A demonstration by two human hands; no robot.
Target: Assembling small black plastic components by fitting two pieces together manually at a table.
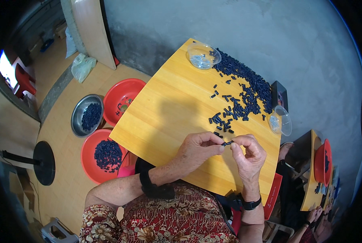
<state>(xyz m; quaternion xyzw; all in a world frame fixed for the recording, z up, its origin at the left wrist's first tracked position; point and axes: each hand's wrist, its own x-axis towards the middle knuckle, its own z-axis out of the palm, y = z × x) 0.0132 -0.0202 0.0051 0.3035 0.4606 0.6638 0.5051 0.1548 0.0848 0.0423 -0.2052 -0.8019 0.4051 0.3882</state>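
Note:
A small dark blue-black cylindrical piece (pixel 228 143) is held between my two hands above the near part of the wooden table (pixel 156 121). My left hand (pixel 195 153) pinches its left end with thumb and forefinger. At the other end, the thumb and fingers of my right hand (pixel 249 157) are closed on it. The piece's exact kind is too small to make out. Just beyond my fingertips lie loose dark cylindrical pieces (pixel 217 119), which spread back into a large heap (pixel 245 75) along the table's far right edge.
A clear plastic bowl (pixel 200 56) holding small silvery parts stands at the far corner; another clear tub (pixel 281 121) and a black box (pixel 279 95) are at the right edge. Red basins (pixel 87 172) and a metal bowl (pixel 76 117) sit at left. Another person's hands (pixel 313 214) show at lower right.

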